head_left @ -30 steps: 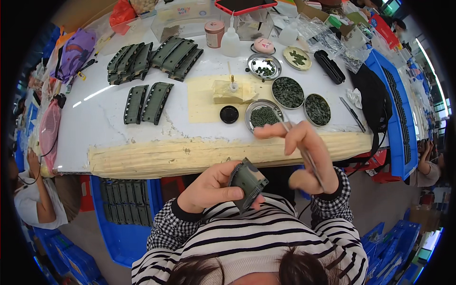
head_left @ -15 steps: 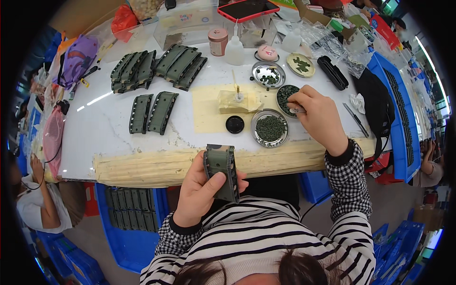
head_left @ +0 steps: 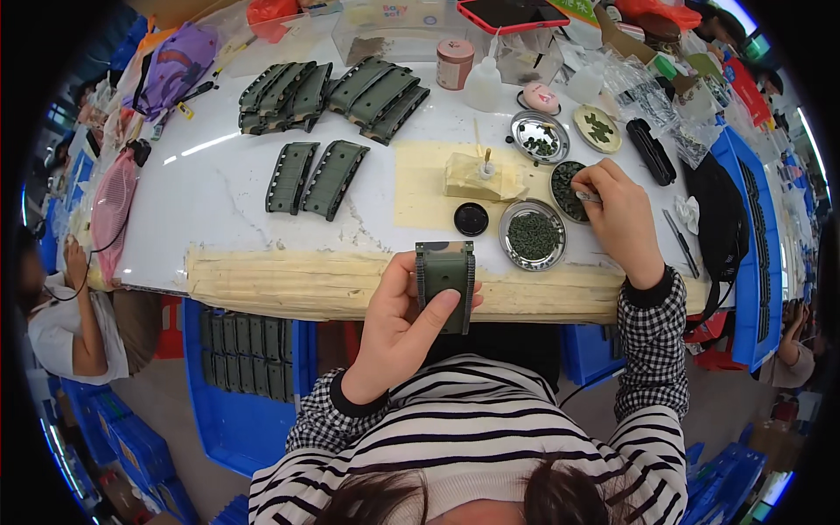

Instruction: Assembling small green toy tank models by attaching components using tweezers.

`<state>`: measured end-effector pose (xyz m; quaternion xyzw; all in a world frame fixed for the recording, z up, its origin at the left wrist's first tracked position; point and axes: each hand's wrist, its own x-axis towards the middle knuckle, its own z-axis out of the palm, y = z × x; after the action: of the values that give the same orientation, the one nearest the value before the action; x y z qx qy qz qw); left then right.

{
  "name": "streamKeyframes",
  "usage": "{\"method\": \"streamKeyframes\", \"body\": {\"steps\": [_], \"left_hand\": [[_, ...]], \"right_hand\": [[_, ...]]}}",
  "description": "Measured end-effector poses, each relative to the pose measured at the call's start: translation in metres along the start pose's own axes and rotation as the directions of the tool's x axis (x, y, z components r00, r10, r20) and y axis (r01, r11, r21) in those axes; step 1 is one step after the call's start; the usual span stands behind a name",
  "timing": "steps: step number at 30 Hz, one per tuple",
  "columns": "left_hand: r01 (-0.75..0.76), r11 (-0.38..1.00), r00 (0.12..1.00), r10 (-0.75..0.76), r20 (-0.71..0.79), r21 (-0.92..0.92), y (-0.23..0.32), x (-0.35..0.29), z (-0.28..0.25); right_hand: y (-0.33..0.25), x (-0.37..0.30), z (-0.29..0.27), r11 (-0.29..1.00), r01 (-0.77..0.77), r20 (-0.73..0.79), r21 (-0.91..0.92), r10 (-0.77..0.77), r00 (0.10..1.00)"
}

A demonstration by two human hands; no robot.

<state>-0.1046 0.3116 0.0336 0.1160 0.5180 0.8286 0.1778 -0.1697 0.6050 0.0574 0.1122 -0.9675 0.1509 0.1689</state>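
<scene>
Upright in my left hand (head_left: 389, 337) is a dark green curved plastic part (head_left: 446, 271) with a camouflage-patterned end, its edges toothed. My thumb lies across its face and the fingers wrap behind it. Over to the right, my right hand (head_left: 626, 214) reaches into a small round dish (head_left: 555, 188) of dark green pieces. Its fingers are pinched together, and a small shiny thing shows between them that I cannot make out. Just nearer me stands a metal dish (head_left: 505, 247) filled with small green bits. Two similar curved parts (head_left: 334, 180) lie on the table to the left.
Stacked curved parts (head_left: 376, 96) sit farther back. A tape-wrapped block (head_left: 472, 179) holds a small pot, beside a black lid (head_left: 471, 219). White squeeze bottle (head_left: 483, 86), pink tin (head_left: 454, 66) and pen-like tool (head_left: 680, 242) lie around. A blue crate (head_left: 254, 429) holds more parts below the table.
The whole view has shifted, with the table scene moving right and slightly up. The held part has turned to show its face more squarely. My right hand stays at the dish.
</scene>
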Motion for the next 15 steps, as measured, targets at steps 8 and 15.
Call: {"method": "streamKeyframes", "body": {"steps": [8,15], "left_hand": [[-0.028,0.999,1.0,0.028,0.008,0.04,0.001,0.0,0.003],[-0.029,0.992,1.0,0.027,0.014,0.122,-0.001,-0.003,0.005]], "right_hand": [[-0.061,-0.015,-0.025,0.961,0.068,-0.134,0.269,-0.032,0.99],[-0.098,-0.029,-0.023,0.883,0.179,-0.138,0.434,-0.131,0.982]]}}
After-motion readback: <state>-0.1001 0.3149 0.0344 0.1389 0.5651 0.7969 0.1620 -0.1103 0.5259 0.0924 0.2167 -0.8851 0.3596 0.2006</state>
